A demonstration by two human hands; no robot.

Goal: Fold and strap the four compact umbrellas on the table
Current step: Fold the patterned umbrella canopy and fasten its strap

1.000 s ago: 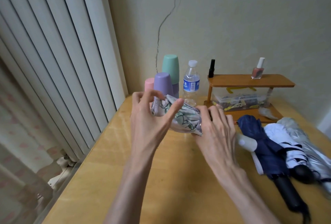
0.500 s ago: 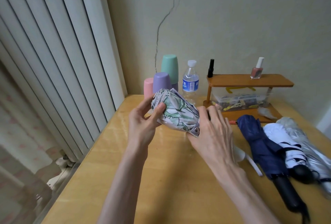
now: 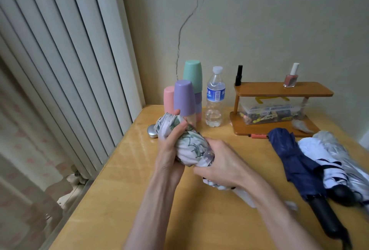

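"While the cloth is this loose, how should one hold the flowered umbrella (image 3: 190,146)?"

"Much as it is held now. The left grip (image 3: 169,149) is curled round the top end of the cloth, with the thumb across it. The right grip (image 3: 223,164) is closed round the lower part, near the handle. The umbrella lies slanted between them, over the middle of the bench (image 3: 123,189), a little toward its far left corner. I cannot tell if the handle end touches the wood."

"And to do the step well?"

"I would turn the two grips against each other, so the folds wind one way and become tight. Only then bring the strap round. I cannot see the strap clearly."

"What can go wrong?"

"If one grip loosens, the cloth will probably spring open. Also, the cups (image 3: 184,98) and the water bottle (image 3: 215,98) stand just behind the left grip."

"The other three?"

"The navy umbrella (image 3: 293,159), the white umbrella (image 3: 323,161) and the silver umbrella (image 3: 349,159) lie side by side at the right edge. They seem not yet strapped."
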